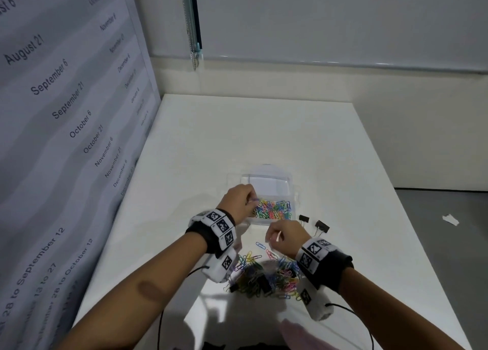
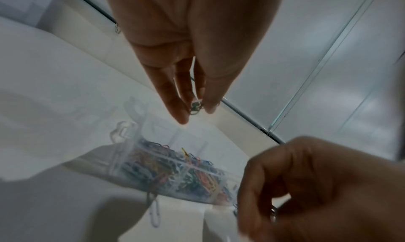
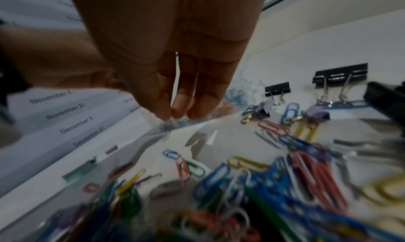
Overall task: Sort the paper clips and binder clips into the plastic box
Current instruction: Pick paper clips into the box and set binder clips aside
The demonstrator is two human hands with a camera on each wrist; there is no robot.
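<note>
My left hand (image 1: 239, 200) hangs over the left edge of the plastic box (image 1: 294, 191) at the middle of the head view, fingertips pinching a few paper clips (image 2: 195, 107); their long axis I cannot tell. My right hand (image 1: 286, 237) sits just below the box, fingers curled; whether it holds anything I cannot tell. The loose pile (image 1: 266, 275) lies below. Two binder clips (image 1: 314, 224) stand right of the box, handles pointing toward me.
</note>
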